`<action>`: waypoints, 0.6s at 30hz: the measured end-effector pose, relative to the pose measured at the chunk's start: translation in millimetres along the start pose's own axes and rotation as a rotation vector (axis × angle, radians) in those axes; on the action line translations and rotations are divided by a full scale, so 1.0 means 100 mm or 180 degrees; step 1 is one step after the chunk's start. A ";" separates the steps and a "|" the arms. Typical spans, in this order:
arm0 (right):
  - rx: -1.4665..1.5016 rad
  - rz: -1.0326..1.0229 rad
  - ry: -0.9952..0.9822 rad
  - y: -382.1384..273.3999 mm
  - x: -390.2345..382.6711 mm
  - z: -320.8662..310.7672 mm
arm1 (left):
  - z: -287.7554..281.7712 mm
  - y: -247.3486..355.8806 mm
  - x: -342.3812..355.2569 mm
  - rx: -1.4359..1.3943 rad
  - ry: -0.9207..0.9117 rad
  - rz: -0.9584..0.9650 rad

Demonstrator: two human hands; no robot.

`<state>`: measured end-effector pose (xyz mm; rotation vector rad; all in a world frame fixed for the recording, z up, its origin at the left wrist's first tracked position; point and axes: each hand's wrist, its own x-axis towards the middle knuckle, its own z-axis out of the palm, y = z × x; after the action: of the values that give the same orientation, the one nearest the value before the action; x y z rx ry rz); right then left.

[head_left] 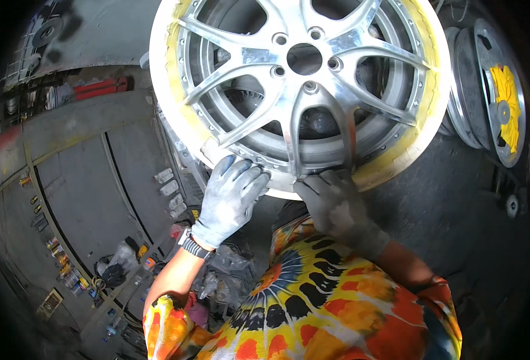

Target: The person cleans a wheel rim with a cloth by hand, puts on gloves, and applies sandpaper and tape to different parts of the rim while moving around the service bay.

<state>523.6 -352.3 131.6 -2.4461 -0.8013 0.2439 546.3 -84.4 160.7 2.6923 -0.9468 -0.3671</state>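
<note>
A large silver alloy wheel rim (259, 57) with split spokes fills the top of the head view, face up. Yellowish masking tape (391, 165) runs round much of its outer lip; between my hands the near lip shows a pale, bare-looking strip (281, 182). My left hand (229, 195), in a grey-white glove, curls its fingers over the near lip, left of centre. Just to its right, my right hand (337, 207), in a darker, shadowed glove, has its fingers bent and pressed against the same lip. Whether either hand also pinches a tape end is hidden.
More wheels (472, 90) stand at the right, one with a yellow cloth (505, 105) on it. A small caster (512, 206) is below them. Small bottles and cans (70, 273), plastic bags (121, 261) and pale blocks (170, 189) lie at the left. A red object (100, 89) sits farther back.
</note>
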 end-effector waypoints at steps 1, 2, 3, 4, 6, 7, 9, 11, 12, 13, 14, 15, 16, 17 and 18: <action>-0.0036 0.0024 -0.0129 -0.01 0.03 -0.02 | -0.01 -0.02 0.01 -0.0005 -0.0015 0.0010; -0.0071 0.0047 -0.0258 0.00 0.04 -0.02 | -0.02 -0.04 0.03 -0.0126 -0.0020 0.0014; -0.0061 0.0062 -0.0257 0.00 0.04 -0.01 | -0.04 -0.04 0.04 -0.0243 -0.0026 0.0017; 0.0008 0.0106 -0.0263 0.01 0.04 0.00 | -0.04 -0.05 0.04 -0.0247 -0.0040 0.0025; 0.0087 0.0154 -0.0272 0.02 0.06 0.00 | -0.05 -0.05 0.05 -0.0414 -0.0031 0.0017; 0.0116 0.0144 -0.0266 0.03 0.08 -0.03 | -0.06 -0.06 0.05 -0.0417 -0.0042 0.0016; 0.0145 0.0135 -0.0261 0.03 0.09 -0.06 | -0.06 -0.09 0.07 -0.0529 -0.0060 0.0062; 0.0362 0.0231 -0.0400 0.01 0.10 -0.08 | -0.07 -0.11 0.10 -0.0582 -0.0064 0.0076; 0.0365 0.0222 -0.0393 0.01 0.10 -0.07 | -0.08 -0.11 0.11 -0.0621 -0.0069 0.0082; 0.0279 0.0232 -0.0466 0.00 0.10 -0.06 | -0.08 -0.10 0.10 -0.0608 -0.0067 0.0078; 0.0194 0.0242 -0.0539 -0.01 0.10 -0.06 | -0.08 -0.09 0.09 -0.0527 -0.0103 0.0070; 0.0191 0.0233 -0.0526 -0.02 0.11 -0.08 | -0.09 -0.09 0.09 -0.0446 -0.0135 0.0068; 0.0082 0.0195 -0.0563 -0.04 0.12 -0.11 | -0.09 -0.07 0.08 -0.0432 -0.0129 0.0066; -0.0025 0.0157 -0.0601 -0.06 0.12 -0.13 | -0.10 -0.02 0.08 -0.0338 -0.0087 0.0013; -0.0030 0.0162 -0.0590 -0.08 0.12 -0.12 | -0.10 0.02 0.07 -0.0252 -0.0046 -0.0027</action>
<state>533.6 -345.2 145.9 -2.4808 -0.8198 0.4929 553.8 -88.8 169.4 2.6265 -0.9057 -0.4175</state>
